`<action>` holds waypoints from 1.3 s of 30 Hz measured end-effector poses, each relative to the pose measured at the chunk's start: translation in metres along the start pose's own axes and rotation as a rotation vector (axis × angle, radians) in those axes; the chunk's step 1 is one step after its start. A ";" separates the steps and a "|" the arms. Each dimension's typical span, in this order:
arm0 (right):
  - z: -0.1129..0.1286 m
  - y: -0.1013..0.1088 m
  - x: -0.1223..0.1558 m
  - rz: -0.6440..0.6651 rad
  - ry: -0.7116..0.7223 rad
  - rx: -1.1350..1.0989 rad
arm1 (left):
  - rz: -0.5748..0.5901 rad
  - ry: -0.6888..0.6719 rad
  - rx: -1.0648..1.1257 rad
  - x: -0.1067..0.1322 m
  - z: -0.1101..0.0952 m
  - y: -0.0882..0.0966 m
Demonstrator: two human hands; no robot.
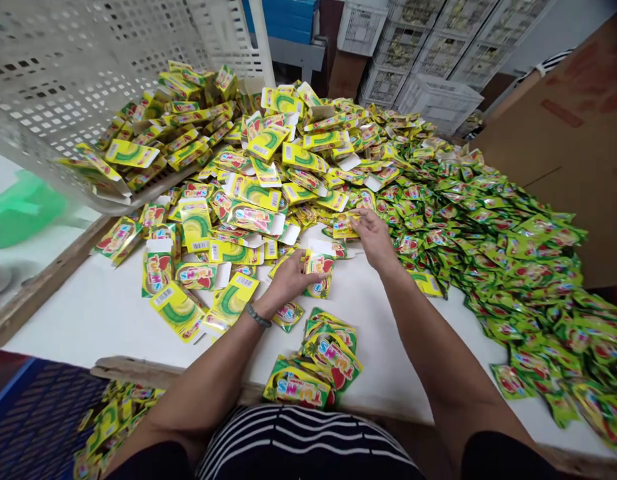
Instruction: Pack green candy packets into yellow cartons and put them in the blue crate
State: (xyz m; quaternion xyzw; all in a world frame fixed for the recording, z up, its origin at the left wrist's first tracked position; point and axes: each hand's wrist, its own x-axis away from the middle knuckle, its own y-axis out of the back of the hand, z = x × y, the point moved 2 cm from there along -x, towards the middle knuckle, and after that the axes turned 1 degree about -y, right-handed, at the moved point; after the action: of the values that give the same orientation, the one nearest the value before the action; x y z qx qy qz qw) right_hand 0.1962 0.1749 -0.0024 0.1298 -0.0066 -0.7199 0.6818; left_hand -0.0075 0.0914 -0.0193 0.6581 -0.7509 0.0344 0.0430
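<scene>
My left hand (pixel 288 280) grips a yellow printed card packet (pixel 319 273) at its edge, just above the white table (pixel 338 333). My right hand (pixel 376 240) pinches a smaller yellow packet (pixel 345 226) between its fingers, at the edge of a large heap of loose yellow card packets (pixel 253 170). A mass of shiny green foil sachets (pixel 503 247) spreads to the right of my right hand. Close to my body lies a small pile of packets (pixel 316 363), below my left wrist with its dark bracelet (pixel 258 316).
A tilted white perforated plastic crate (pixel 88 87) overhangs the heap at the upper left. Stacked white crates (pixel 428 60) stand behind the table. A cardboard sheet (pixel 563 133) rises at the right. More packets lie on a blue mat (pixel 48 413) at the lower left.
</scene>
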 end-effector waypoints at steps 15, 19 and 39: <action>-0.007 0.036 0.116 -0.179 -0.103 0.129 | 0.366 0.031 -0.064 -0.003 0.006 -0.037; -0.010 0.032 0.115 -0.253 -0.104 0.080 | 0.415 0.103 -0.061 -0.002 0.001 -0.037; -0.023 0.107 0.132 -0.272 -0.533 1.067 | 0.266 0.222 0.028 -0.002 0.002 -0.041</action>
State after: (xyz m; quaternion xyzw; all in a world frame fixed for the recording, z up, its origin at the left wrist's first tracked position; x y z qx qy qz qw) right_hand 0.3006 0.0412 -0.0286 0.2686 -0.5197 -0.7057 0.3996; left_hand 0.0330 0.0881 -0.0220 0.5454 -0.8216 0.1229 0.1117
